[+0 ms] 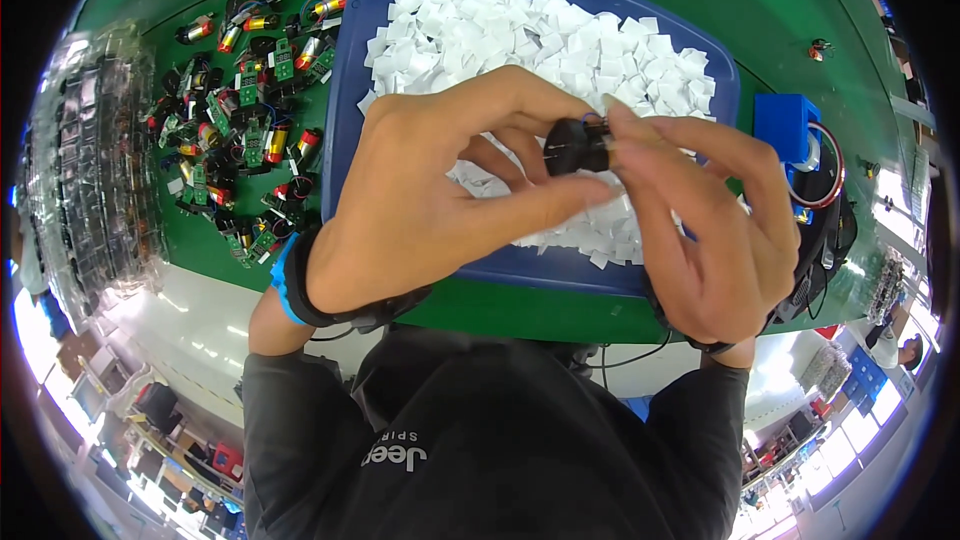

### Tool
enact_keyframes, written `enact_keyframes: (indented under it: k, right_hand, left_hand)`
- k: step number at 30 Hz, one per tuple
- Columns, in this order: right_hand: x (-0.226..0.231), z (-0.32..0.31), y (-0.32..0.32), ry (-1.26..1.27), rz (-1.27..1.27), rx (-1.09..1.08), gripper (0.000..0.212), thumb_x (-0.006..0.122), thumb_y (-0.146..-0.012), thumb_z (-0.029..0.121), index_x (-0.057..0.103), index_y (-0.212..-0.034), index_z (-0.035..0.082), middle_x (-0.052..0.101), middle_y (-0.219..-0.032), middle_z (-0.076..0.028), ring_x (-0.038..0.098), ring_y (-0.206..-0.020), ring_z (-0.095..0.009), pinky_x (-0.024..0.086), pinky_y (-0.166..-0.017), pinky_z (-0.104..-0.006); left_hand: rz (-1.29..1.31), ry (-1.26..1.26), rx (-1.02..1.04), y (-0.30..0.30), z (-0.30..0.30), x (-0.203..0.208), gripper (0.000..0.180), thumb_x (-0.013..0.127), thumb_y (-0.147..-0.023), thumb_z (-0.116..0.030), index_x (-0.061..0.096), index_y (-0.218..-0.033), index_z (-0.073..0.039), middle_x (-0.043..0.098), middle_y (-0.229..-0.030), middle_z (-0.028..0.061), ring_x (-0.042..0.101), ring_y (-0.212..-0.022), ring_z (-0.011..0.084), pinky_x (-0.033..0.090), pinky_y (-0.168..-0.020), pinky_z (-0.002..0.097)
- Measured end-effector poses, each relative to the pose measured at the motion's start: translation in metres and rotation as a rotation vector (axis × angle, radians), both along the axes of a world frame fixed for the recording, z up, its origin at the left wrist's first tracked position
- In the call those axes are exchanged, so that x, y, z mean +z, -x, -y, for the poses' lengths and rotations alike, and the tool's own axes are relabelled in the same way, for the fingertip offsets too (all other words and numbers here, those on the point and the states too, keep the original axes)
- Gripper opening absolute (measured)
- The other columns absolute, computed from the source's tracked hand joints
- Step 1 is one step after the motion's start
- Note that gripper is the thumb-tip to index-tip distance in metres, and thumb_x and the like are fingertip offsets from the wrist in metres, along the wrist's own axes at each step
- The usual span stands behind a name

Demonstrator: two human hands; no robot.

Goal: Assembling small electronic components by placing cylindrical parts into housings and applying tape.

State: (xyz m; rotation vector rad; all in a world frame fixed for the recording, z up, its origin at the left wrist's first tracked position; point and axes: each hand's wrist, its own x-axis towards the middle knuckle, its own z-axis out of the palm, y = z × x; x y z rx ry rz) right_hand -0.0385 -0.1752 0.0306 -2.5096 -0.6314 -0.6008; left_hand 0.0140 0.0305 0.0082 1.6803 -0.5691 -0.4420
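Note:
A small black round plastic part (575,148) is held between both my hands above the blue tray (350,90). My left hand (430,175) curls around its left side, with the thumb stretched along underneath and blurred a little by motion. From the right, the thumb and fingertips of my right hand (705,200) pinch the part's other end, where a bit of thin wire shows. My fingers cover much of that end. Beneath the hands, a heap of small white square pieces (560,40) fills the tray.
Left of the tray lie many green circuit boards (250,85) wired to red-and-gold cylinders. Clear plastic trays (95,170) of dark parts are stacked at the far left. To the right stand a blue block (783,127) and a red ring (835,165), with dark cables nearby.

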Motion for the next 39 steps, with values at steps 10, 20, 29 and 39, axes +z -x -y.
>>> enact_keyframes:
  k: [10, 20, 29, 39]
  right_hand:
    - [0.014, 0.009, -0.004, -0.502, -0.465, 0.020, 0.033, 0.086, -0.073, 0.000, 0.069, -0.102, 0.000, 0.072, -0.091, -0.009, 0.065, -0.076, -0.012, 0.045, -0.055, -0.0210]
    - [-0.003, -0.006, -0.003, -0.682, -0.325, 0.040, 0.023, 0.084, -0.080, 0.001, 0.069, -0.096, -0.004, 0.071, -0.079, -0.009, 0.064, -0.059, -0.009, 0.046, -0.053, -0.0202]
    - [-0.011, -0.012, -0.005, -0.801, -0.349, 0.064, 0.018, 0.084, -0.080, 0.002, 0.069, -0.088, -0.005, 0.070, -0.068, -0.008, 0.064, -0.055, -0.009, 0.045, -0.049, -0.0206]
    - [-0.010, -0.009, -0.004, -0.686, -0.122, 0.082, 0.023, 0.088, -0.076, 0.005, 0.070, -0.087, -0.004, 0.068, -0.065, -0.008, 0.064, -0.053, -0.011, 0.046, -0.049, -0.0215]
  left_hand:
    - [-0.287, 0.337, 0.164, -0.002, 0.001, 0.004, 0.041, 0.078, -0.087, -0.006, 0.059, -0.121, 0.007, 0.068, -0.116, 0.0218, 0.071, -0.095, 0.0236, 0.060, -0.077, 0.0306]
    - [0.479, 0.163, 0.029, -0.008, -0.002, -0.008, 0.041, 0.074, -0.083, 0.007, 0.061, -0.123, 0.008, 0.069, -0.120, 0.0250, 0.071, -0.106, 0.0309, 0.058, -0.088, 0.0353]
    - [0.561, 0.087, 0.055, -0.005, -0.005, -0.009, 0.041, 0.077, -0.081, 0.003, 0.065, -0.119, 0.007, 0.070, -0.117, 0.0254, 0.070, -0.107, 0.0352, 0.055, -0.091, 0.0383]
    - [0.319, 0.387, 0.047, 0.001, 0.007, -0.017, 0.034, 0.073, -0.088, 0.001, 0.061, -0.119, 0.008, 0.069, -0.115, 0.0262, 0.069, -0.108, 0.0338, 0.055, -0.092, 0.0400]
